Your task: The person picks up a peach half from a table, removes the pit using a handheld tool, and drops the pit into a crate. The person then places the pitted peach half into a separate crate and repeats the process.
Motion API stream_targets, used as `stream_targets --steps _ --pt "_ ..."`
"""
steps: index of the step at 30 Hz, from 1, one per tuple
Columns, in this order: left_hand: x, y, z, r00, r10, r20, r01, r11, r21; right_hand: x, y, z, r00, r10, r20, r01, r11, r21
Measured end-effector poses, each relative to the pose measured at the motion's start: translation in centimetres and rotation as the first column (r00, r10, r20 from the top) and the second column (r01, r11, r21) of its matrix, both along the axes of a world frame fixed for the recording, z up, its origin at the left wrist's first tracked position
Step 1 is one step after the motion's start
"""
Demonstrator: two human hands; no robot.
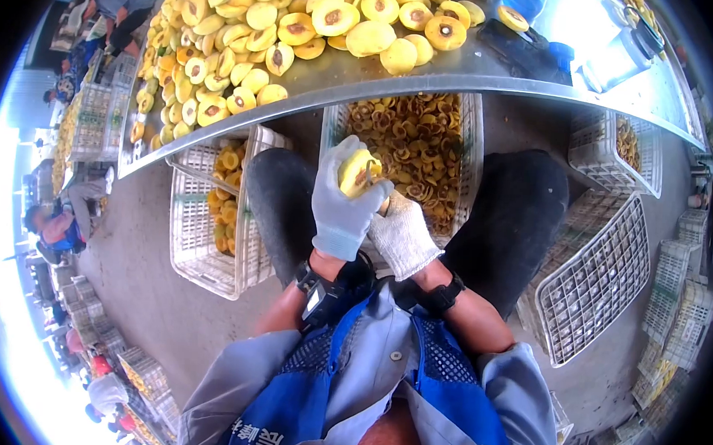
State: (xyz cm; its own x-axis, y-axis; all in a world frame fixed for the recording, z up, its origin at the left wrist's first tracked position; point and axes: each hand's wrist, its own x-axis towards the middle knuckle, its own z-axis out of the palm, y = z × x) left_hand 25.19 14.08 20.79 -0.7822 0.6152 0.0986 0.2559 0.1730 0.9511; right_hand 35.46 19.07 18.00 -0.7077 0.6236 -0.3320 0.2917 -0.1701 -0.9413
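Observation:
In a grey glove, my left hand (pixel 341 202) is closed round a yellow peach half (pixel 355 173), its cut face with the brown centre turned toward my right hand. A white knitted glove covers my right hand (pixel 404 234). Its fingers are wrapped round a small pitting knife (pixel 384 205), whose handle is mostly hidden; the narrow metal tip touches the brown centre of the peach. Both hands meet above a white crate (pixel 473 140) filled with brown and yellow peach scraps (pixel 415 153), between my knees.
Many peach halves (pixel 261 27) cover the left of the metal table (pixel 458 72). A clear jug (pixel 618 59) and a blue-capped dark bottle (pixel 560 60) stand at its right. A crate of peaches (pixel 212 248) is by my left knee; a tilted crate (pixel 593 273) lies right. People work far left.

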Motion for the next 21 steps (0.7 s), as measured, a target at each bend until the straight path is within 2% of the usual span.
stream_targets --steps 3,6,10,13,15,19,21 --pt "-0.1 -0.2 -0.9 0.999 0.003 -0.042 -0.005 0.999 -0.04 0.1 -0.1 -0.3 1.0 -0.005 -0.021 0.005 1.0 -0.011" --pt "-0.7 -0.7 -2.0 0.981 -0.064 -0.181 0.055 0.997 -0.054 0.3 -0.1 -0.3 0.997 0.048 -0.061 -0.051 0.997 -0.051" --pt "-0.9 -0.6 -1.6 0.978 -0.121 -0.172 0.11 0.991 -0.075 0.8 0.6 0.3 0.983 0.126 -0.137 -0.145 0.98 -0.137" --pt "-1.2 -0.6 -1.1 0.969 -0.184 -0.166 0.171 0.981 -0.091 1.0 0.8 1.7 0.984 0.167 -0.061 -0.174 0.971 -0.161" --pt "-1.4 -0.5 -0.6 0.956 -0.219 -0.193 0.198 0.973 -0.121 1.1 1.0 2.1 0.984 0.159 -0.076 -0.171 0.967 -0.188" --pt "-2.1 -0.6 0.8 0.956 -0.291 -0.036 0.285 0.951 -0.12 1.4 1.3 1.7 0.975 0.213 -0.067 -0.223 0.944 -0.243" --pt "-2.7 -0.9 0.8 0.94 -0.339 0.049 0.342 0.933 -0.113 1.7 1.1 0.0 0.964 0.244 -0.11 -0.262 0.944 -0.201"
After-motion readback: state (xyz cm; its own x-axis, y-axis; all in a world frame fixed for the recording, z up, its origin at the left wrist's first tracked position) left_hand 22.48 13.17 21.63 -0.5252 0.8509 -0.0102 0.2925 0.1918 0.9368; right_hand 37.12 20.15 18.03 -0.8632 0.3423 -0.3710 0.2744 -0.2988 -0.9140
